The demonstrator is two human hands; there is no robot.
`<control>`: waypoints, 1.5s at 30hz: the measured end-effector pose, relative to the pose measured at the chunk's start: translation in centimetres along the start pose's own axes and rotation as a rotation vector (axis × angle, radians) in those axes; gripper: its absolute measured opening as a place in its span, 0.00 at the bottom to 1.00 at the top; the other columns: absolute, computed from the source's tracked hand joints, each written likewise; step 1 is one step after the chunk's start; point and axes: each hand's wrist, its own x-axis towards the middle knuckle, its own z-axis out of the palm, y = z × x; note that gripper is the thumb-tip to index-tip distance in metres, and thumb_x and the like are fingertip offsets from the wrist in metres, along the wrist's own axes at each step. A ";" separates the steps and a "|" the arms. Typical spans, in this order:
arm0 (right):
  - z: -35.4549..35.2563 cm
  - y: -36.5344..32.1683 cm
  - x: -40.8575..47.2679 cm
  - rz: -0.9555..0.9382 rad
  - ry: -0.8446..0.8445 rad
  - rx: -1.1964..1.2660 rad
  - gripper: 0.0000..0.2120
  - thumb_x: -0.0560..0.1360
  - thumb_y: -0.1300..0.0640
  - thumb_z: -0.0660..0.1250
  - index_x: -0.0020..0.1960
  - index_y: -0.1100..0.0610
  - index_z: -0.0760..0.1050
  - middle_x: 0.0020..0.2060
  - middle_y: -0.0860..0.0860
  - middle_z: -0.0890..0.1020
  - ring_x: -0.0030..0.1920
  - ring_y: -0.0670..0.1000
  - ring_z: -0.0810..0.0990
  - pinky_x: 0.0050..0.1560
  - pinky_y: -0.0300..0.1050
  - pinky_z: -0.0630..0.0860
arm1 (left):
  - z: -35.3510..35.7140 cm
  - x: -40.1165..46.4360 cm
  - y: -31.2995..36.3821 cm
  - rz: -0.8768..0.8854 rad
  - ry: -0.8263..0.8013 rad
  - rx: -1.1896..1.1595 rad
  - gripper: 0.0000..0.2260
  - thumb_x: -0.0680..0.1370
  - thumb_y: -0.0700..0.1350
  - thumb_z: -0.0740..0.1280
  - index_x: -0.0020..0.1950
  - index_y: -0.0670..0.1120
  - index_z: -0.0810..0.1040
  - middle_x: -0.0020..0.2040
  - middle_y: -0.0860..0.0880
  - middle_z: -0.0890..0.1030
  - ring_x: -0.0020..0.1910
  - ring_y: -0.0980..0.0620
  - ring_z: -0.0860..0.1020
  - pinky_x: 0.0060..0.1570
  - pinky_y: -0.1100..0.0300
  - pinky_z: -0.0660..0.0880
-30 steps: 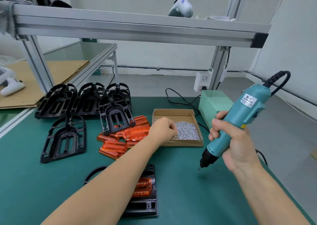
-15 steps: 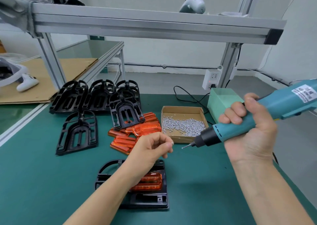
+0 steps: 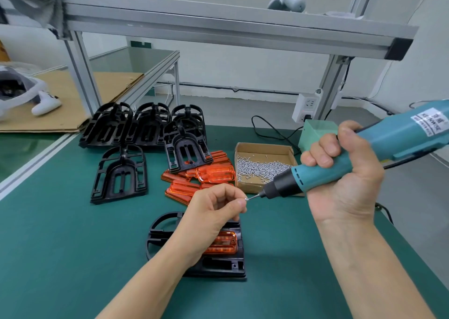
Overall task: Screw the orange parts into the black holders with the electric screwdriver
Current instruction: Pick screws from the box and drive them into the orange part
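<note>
Change from the earlier views: the left hand (image 3: 213,211) leaves the cardboard box (image 3: 263,146) and now pinches a screw (image 3: 246,199) against the bit of the electric screwdriver (image 3: 352,158), which the right hand (image 3: 345,173) swings from near-vertical to near-horizontal.

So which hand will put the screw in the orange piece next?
Probably the right hand: it grips the screwdriver, whose tip meets the screw pinched by the left hand.

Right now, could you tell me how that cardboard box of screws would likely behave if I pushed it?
The cardboard box looks low and flat-bottomed, so it would probably slide on the green mat rather than tip. Its loose screws would likely shift and rattle; the thin walls may flex.
</note>
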 end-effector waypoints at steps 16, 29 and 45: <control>0.3 0.3 -0.4 -0.003 -0.021 -0.015 0.06 0.70 0.60 0.61 0.37 0.51 0.69 0.25 0.45 0.67 0.23 0.44 0.64 0.28 0.37 0.67 | -0.1 -0.7 0.1 -0.022 -0.004 -0.033 0.07 0.76 0.35 0.67 0.42 0.45 0.81 0.35 0.51 0.79 0.34 0.56 0.74 0.40 0.66 0.73; -0.4 1.4 -1.1 -0.015 -0.036 -0.034 0.09 0.70 0.62 0.60 0.36 0.50 0.73 0.25 0.46 0.66 0.23 0.44 0.64 0.28 0.37 0.67 | 0.1 -0.8 -0.3 -0.020 0.025 0.169 0.08 0.76 0.36 0.67 0.40 0.45 0.81 0.34 0.53 0.78 0.34 0.56 0.73 0.40 0.62 0.73; -1.4 4.1 -1.4 0.170 -0.157 -0.188 0.08 0.69 0.65 0.62 0.39 0.52 0.72 0.25 0.47 0.67 0.23 0.46 0.65 0.27 0.38 0.67 | -3.6 -3.9 -1.2 0.094 -0.041 0.845 0.09 0.75 0.50 0.66 0.53 0.57 0.80 0.52 0.66 0.78 0.59 0.68 0.69 0.66 0.61 0.57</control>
